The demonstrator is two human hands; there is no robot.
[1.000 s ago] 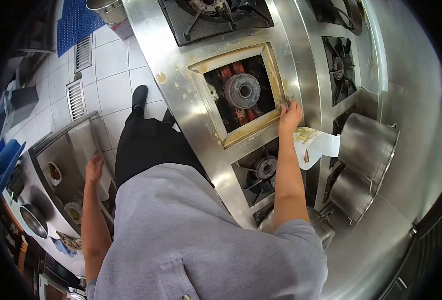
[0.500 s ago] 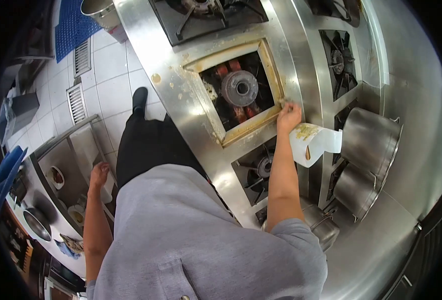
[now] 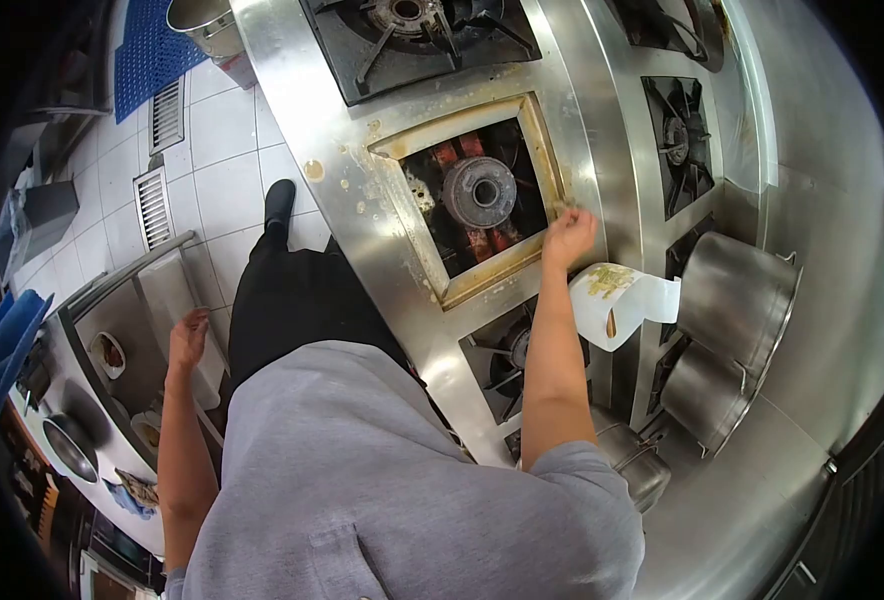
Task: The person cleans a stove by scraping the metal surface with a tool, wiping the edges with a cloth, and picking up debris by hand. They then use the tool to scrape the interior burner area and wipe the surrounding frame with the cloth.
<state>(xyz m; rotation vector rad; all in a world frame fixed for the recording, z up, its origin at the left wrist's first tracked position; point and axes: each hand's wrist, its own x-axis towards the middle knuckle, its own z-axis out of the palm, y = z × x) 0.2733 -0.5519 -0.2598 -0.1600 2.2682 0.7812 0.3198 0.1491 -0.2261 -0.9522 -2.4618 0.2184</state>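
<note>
My right hand [image 3: 570, 240] is closed with pinched fingers at the right corner of a square burner frame [image 3: 482, 285]. At its fingertips shows a small brownish-green wad [image 3: 562, 208], too small to make out clearly. Grease and yellow-brown stains cover the frame, and its grate is off, leaving a round burner [image 3: 480, 192] bare inside. Beside my right wrist lies a white paper roll [image 3: 602, 305] with brown-yellow smears on its sheet. My left hand [image 3: 189, 338] hangs at my side with fingers loosely stretched and nothing in them, above a tray [image 3: 167, 290].
Two large steel pots [image 3: 737, 300] stand at the right. A burner with a black grate [image 3: 412, 30] lies ahead, another [image 3: 517, 345] nearer me. The steel range top [image 3: 322, 130] has stains. On the left are a counter with a bowl [image 3: 108, 355] and a pan [image 3: 70, 447].
My right hand has shifted slightly down and left along the frame's corner. My left hand has risen a little, its fingers more extended. The view has shifted slightly.
</note>
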